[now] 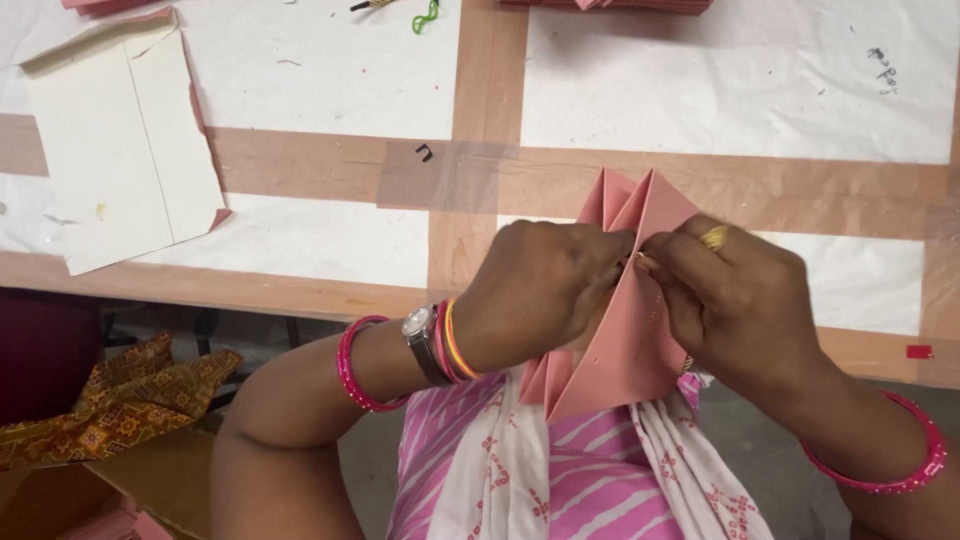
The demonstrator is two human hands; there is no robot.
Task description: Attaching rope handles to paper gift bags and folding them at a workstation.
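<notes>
Close before your chest, the folded pink paper (625,340) stood upright, pinched at its middle by your left hand (535,290) and right hand (740,300). Beyond was the table (330,160), covered with white sheets and brown tape, with a cream card (120,150) on it.

We see a pink folded paper (630,330). Below it, our dress (560,480) has pink and white stripes. Left of the paper, bangles (455,340) are pink and orange. Far left, a brown cloth (120,400) has orange patterns. The table (320,70) is white with brown tape.
</notes>
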